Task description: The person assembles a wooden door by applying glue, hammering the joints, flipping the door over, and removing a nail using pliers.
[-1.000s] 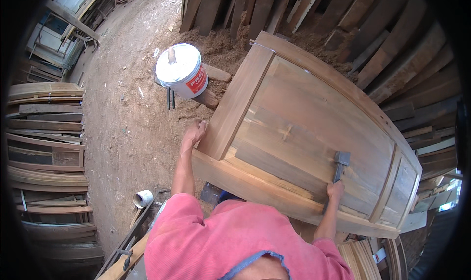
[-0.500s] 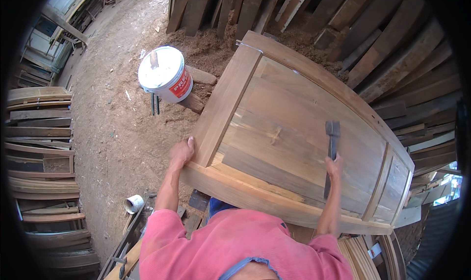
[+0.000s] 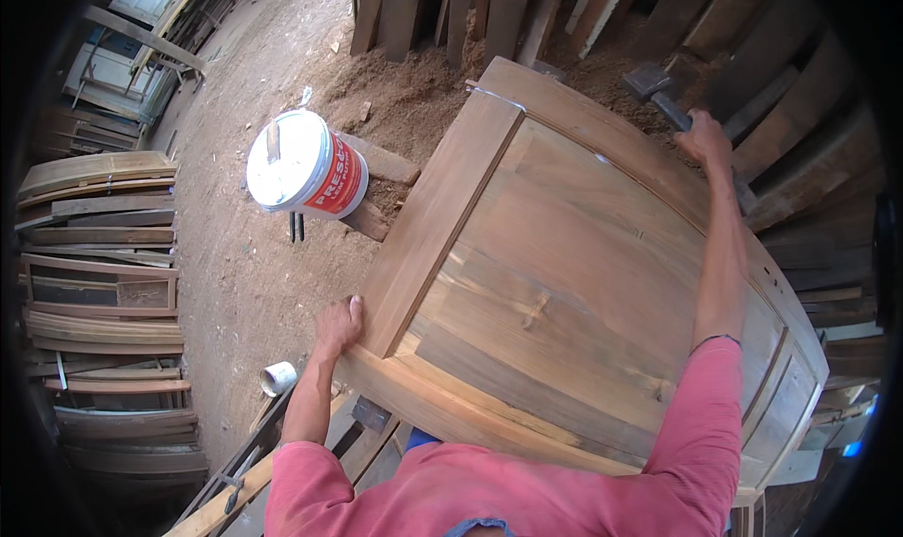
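Observation:
A panelled wooden door [image 3: 546,264] lies flat in front of me, its wide end to the left. At that end's near corner, my left hand [image 3: 337,328] grips the door's edge, thumb uppermost. Raised beyond the door's far right edge, my right hand [image 3: 707,144] is closed around the handle of a hammer [image 3: 672,112]. The hammer's blocky dark head points to the far left, apart from the door; the handle's end shows past my wrist. White marks show along the door's far rail.
A white bucket [image 3: 329,175] with a red label stands left of the door, a flat stick on its lid. Boards [image 3: 527,15] lean along the far side. Stacked timber [image 3: 103,255] lines the left. A small white pot [image 3: 278,378] lies on the sawdust-strewn floor [image 3: 240,292].
My right hand has carried the hammer from above the door's panel out past its far edge, arm stretched. My left hand keeps its hold on the corner. The view has shifted slightly.

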Demonstrator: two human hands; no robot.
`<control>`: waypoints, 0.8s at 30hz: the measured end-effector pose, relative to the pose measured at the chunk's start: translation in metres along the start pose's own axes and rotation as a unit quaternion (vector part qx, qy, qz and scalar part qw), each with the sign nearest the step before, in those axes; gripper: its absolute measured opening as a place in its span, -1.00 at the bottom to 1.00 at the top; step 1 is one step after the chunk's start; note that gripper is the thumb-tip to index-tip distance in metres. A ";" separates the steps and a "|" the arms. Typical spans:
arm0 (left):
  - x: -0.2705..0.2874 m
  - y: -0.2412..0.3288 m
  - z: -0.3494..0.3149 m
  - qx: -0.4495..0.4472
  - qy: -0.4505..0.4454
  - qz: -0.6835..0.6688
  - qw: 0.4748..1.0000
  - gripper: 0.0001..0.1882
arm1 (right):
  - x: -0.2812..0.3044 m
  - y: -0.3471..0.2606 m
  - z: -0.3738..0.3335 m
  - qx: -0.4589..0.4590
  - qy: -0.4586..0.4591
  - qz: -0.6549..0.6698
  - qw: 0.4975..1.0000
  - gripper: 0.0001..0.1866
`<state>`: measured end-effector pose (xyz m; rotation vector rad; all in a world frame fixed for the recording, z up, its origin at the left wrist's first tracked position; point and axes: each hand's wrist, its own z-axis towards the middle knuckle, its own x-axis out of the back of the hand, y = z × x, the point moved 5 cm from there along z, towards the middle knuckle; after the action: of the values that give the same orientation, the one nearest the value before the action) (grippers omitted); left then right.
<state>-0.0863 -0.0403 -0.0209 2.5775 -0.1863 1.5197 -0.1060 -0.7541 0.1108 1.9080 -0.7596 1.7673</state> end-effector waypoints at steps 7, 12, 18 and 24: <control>-0.015 -0.006 0.010 -0.006 0.018 0.019 1.000 -0.51 | -0.029 0.027 0.088 0.001 -0.008 -0.119 0.993 -0.65; -0.012 -0.001 0.010 -0.006 0.003 0.015 1.000 -0.52 | -0.058 -0.002 0.074 0.097 -0.089 -0.176 0.976 -0.67; -0.011 -0.005 0.001 -0.004 0.014 0.007 1.000 -0.49 | -0.052 0.007 0.064 0.046 -0.037 -0.116 0.991 -0.66; -0.012 -0.007 0.020 -0.007 -0.070 0.022 0.997 -0.35 | -0.100 0.028 -0.031 0.127 -0.009 0.138 0.982 -0.67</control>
<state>-0.0738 -0.0371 -0.0417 2.6869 -0.2684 1.3456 -0.1515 -0.7454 0.0124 2.0632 -0.8754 2.1050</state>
